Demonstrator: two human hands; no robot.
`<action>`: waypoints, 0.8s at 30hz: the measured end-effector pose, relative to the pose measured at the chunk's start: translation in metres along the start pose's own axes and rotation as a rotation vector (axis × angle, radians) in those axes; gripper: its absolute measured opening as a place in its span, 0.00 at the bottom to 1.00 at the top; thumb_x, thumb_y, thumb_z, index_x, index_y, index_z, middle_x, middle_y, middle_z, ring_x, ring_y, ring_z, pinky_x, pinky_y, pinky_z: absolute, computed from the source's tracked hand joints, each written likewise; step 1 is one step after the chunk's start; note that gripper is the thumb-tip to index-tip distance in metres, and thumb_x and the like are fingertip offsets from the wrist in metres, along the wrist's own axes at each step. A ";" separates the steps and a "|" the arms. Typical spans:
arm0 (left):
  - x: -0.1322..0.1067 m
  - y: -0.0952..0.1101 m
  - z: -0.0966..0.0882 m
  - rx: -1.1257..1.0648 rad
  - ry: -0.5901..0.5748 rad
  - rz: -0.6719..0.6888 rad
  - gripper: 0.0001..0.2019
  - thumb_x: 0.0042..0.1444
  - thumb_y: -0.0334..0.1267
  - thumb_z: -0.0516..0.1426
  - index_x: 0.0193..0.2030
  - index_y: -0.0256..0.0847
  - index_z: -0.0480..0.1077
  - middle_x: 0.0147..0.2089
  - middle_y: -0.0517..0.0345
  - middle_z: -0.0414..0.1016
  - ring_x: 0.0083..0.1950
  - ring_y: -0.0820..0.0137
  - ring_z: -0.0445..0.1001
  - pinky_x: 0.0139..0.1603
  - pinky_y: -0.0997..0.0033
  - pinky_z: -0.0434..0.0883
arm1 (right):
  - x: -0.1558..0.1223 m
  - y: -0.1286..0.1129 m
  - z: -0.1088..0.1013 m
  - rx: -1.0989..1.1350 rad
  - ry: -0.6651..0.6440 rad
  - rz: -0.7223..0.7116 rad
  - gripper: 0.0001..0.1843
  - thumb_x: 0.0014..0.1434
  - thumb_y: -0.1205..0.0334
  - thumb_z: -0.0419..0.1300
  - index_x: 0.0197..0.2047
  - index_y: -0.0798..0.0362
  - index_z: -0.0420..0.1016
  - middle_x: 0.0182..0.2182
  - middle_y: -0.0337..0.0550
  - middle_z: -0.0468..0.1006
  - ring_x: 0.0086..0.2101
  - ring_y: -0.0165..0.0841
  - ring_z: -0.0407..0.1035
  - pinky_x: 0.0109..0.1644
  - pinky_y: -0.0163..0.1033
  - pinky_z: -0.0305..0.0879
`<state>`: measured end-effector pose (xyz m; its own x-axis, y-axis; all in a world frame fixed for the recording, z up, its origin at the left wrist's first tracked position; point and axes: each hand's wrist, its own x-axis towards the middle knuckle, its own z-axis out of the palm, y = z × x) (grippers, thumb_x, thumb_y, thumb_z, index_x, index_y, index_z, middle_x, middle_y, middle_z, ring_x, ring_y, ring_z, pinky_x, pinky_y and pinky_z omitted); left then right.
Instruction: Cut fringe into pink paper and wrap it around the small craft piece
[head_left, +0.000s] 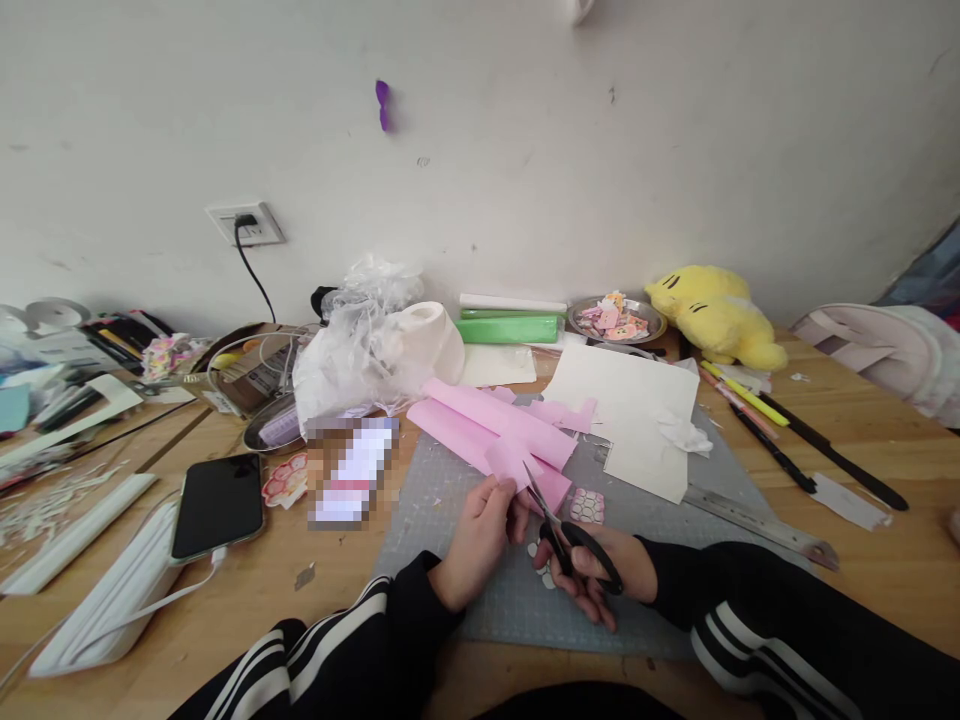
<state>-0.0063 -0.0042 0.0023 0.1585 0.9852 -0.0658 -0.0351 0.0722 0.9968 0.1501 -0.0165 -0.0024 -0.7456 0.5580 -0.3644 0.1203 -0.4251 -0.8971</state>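
My left hand (pixel 482 528) pinches a small piece of pink paper (pixel 508 460) between thumb and fingers. In my right hand (pixel 600 565) is a pair of black-handled scissors (pixel 551 520), the fingers through its loops and the blades lying against the pink piece. Rolled sheets of pink paper (pixel 480 425) lie just beyond both hands. A small card with a pink and white cell pattern (pixel 587 505) rests right of the blades. Small white cut pieces (pixel 541 570) lie on the grey cutting mat (pixel 510 615), partly hidden by my right hand.
White paper (pixel 630 400) and a metal ruler (pixel 765 525) lie to the right, near pens (pixel 750 395). Behind stand a plastic bag (pixel 345 350), green rolls (pixel 510 328), a metal dish of cutouts (pixel 616 318) and a yellow plush toy (pixel 712 315). A phone (pixel 217 505) lies left.
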 end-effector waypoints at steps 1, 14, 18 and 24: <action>0.000 0.000 0.000 0.006 0.001 -0.003 0.14 0.51 0.43 0.45 0.20 0.39 0.61 0.11 0.65 0.57 0.15 0.77 0.56 0.20 0.75 0.56 | 0.000 0.000 0.000 0.000 0.003 -0.004 0.29 0.40 0.37 0.53 0.35 0.53 0.60 0.21 0.34 0.59 0.13 0.21 0.57 0.10 0.30 0.48; 0.001 0.001 0.003 0.023 -0.002 -0.019 0.14 0.49 0.44 0.46 0.19 0.38 0.61 0.10 0.67 0.56 0.12 0.79 0.54 0.17 0.77 0.53 | 0.006 0.013 -0.001 -0.021 0.066 -0.007 0.17 0.46 0.48 0.53 0.33 0.52 0.61 0.19 0.32 0.59 0.11 0.20 0.55 0.10 0.28 0.52; 0.000 0.004 0.003 0.018 0.002 -0.018 0.14 0.49 0.44 0.47 0.19 0.38 0.62 0.10 0.67 0.56 0.13 0.78 0.55 0.17 0.77 0.54 | 0.006 0.014 -0.001 -0.067 0.083 0.014 0.11 0.48 0.53 0.52 0.32 0.51 0.60 0.14 0.31 0.59 0.10 0.21 0.53 0.09 0.27 0.50; -0.001 0.003 0.003 -0.013 -0.002 -0.027 0.17 0.49 0.48 0.49 0.19 0.37 0.62 0.10 0.66 0.58 0.14 0.79 0.56 0.18 0.78 0.55 | 0.004 0.009 0.001 -0.059 0.096 0.037 0.08 0.49 0.57 0.52 0.31 0.51 0.60 0.12 0.30 0.58 0.09 0.21 0.53 0.10 0.27 0.51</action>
<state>-0.0035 -0.0050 0.0058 0.1619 0.9825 -0.0921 -0.0437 0.1004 0.9940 0.1475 -0.0186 -0.0118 -0.6740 0.6094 -0.4175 0.1873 -0.4057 -0.8946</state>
